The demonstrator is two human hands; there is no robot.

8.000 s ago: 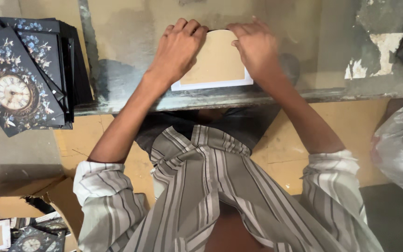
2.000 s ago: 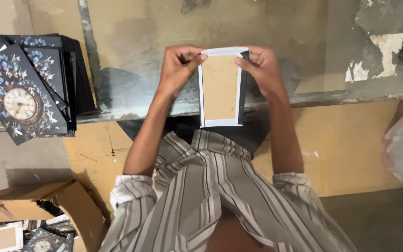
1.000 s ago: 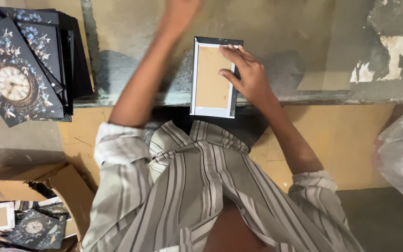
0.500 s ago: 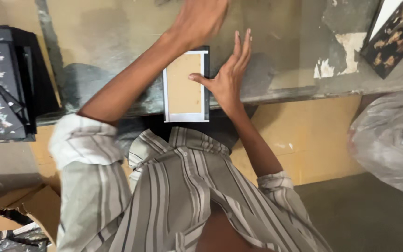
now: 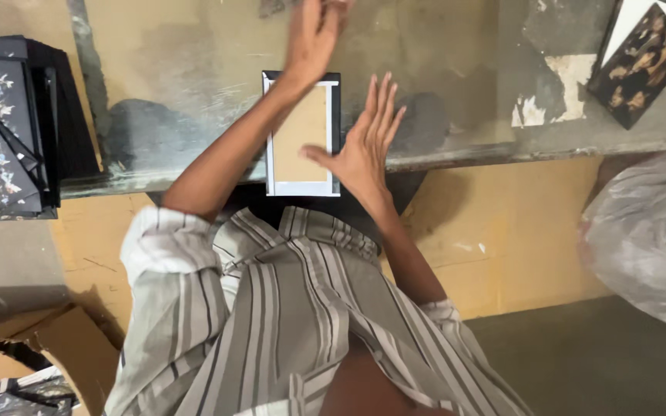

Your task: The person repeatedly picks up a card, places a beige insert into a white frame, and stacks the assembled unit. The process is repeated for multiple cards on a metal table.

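Note:
A small rectangular panel (image 5: 300, 142) with a tan cardboard back, white border and dark edge lies flat on the worn table (image 5: 194, 77), its near end over the table's front edge. My right hand (image 5: 364, 142) rests flat along the panel's right side, fingers spread, thumb across the panel. My left hand (image 5: 314, 35) is stretched out beyond the panel's far end, near the top of the view, fingers apart, holding nothing that I can see.
A stack of dark floral boards with a clock face (image 5: 1, 131) sits at the table's left. A dark patterned board (image 5: 637, 54) lies at the far right. A clear plastic bag (image 5: 649, 239) sits lower right. Cardboard pieces (image 5: 48, 347) lie lower left.
Both hands held the panel upright two seconds ago. It now lies flat on the table; my left hand let go and reached forward, my right hand flattened beside it.

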